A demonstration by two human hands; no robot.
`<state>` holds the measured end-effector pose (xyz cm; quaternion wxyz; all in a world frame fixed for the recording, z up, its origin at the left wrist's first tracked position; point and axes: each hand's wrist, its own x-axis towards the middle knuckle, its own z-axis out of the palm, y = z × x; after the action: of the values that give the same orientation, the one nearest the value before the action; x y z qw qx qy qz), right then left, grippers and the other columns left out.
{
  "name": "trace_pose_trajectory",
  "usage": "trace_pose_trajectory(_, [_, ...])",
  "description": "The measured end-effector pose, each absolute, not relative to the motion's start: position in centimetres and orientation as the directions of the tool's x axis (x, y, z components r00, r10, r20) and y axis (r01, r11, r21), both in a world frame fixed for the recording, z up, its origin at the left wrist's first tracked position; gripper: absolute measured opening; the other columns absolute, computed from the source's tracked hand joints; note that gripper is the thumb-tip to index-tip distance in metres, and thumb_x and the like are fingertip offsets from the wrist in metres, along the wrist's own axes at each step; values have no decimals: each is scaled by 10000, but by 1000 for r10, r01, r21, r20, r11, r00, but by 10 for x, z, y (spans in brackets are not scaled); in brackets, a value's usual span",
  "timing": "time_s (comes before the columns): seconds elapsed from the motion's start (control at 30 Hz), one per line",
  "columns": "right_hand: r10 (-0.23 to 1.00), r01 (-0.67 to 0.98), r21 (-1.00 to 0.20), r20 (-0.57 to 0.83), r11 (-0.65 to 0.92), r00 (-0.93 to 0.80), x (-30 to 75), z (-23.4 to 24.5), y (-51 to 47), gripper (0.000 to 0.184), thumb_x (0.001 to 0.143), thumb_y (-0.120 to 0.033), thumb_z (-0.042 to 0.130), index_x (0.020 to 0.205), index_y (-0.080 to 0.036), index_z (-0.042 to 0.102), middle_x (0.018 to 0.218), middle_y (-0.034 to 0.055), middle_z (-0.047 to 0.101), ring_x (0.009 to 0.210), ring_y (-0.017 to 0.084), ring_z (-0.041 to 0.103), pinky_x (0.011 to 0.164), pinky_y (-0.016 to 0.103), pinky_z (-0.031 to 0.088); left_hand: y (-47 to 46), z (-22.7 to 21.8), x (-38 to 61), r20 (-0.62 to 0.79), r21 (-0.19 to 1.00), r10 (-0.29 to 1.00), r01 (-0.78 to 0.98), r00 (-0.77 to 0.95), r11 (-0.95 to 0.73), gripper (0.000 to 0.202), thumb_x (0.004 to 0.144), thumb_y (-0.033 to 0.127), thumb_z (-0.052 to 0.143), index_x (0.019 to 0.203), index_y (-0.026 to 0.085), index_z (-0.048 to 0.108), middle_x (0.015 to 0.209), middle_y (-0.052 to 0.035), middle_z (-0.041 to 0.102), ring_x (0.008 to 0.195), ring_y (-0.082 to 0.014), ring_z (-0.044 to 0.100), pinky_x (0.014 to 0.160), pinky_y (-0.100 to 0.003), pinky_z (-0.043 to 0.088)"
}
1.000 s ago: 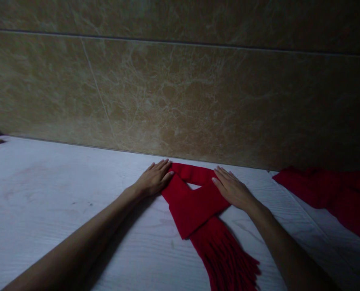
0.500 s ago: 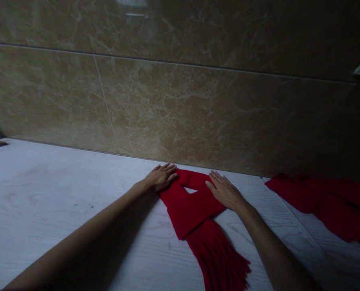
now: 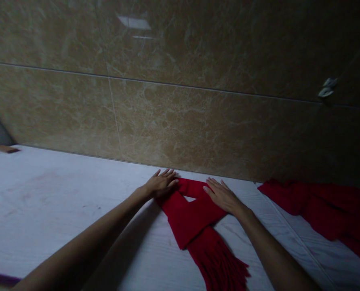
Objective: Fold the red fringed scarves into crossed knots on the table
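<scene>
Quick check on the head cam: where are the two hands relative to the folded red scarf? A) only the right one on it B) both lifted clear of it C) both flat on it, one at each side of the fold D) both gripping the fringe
C: the left hand and right hand lie palm-down with fingers spread on opposite sides of the folded red scarf; its fringe lies untouched nearer the camera.

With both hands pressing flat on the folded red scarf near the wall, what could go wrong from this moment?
1. The left hand and right hand only press on the outer edges of the folded red scarf; the crossed layers may slide apart when the hands lift.
2. The fringe lies loose toward the near side and could catch under a forearm.
3. The fold sits close to the tiled wall, so there is little room to smooth its far edge.
</scene>
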<state>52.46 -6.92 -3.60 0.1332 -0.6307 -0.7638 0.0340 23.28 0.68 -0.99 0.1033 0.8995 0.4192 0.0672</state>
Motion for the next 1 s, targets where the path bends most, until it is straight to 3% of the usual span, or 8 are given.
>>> trace_pose_trajectory(0.1, [964, 950, -213, 187, 226, -188, 521, -30, -62, 616, 1053, -476, 278, 1517, -120, 472, 1591, 147, 406, 1521, 246, 305, 1271, 518, 167, 15, -5, 239, 52, 262, 770, 735, 636, -625, 679, 1046, 554, 166, 1586, 176, 330, 1667, -113, 282, 1569, -228, 175, 1277, -478, 139])
trace_pose_trajectory(0.23, [965, 949, -206, 159, 240, -209, 518, -35, -59, 600, 1048, -441, 292, 1510, -108, 480, 1574, 137, 436, 1500, 231, 351, 1266, 493, 206, 18, -16, 240, 49, 276, 770, 732, 636, -623, 662, 1049, 539, 173, 1569, 178, 367, 1654, -117, 315, 1567, -243, 181, 1265, -502, 191])
trace_pose_trajectory(0.43, [970, 949, -218, 139, 228, -201, 522, -46, -58, 622, 1049, -455, 273, 1527, -101, 453, 1593, 132, 401, 1508, 228, 333, 1269, 479, 209, 16, -31, 238, 46, 265, 775, 740, 631, -618, 678, 1044, 570, 200, 1576, 180, 357, 1668, -107, 280, 1574, -246, 151, 1279, -498, 125])
trace_pose_trajectory(1.0, [973, 947, -232, 125, 220, -195, 527, -51, -50, 641, 1047, -480, 269, 1527, -100, 457, 1597, 119, 400, 1502, 234, 347, 1267, 456, 237, 17, -25, 241, -9, 237, 784, 763, 620, -601, 672, 1049, 550, 197, 1581, 167, 348, 1674, -86, 276, 1573, -223, 171, 1286, -453, 116])
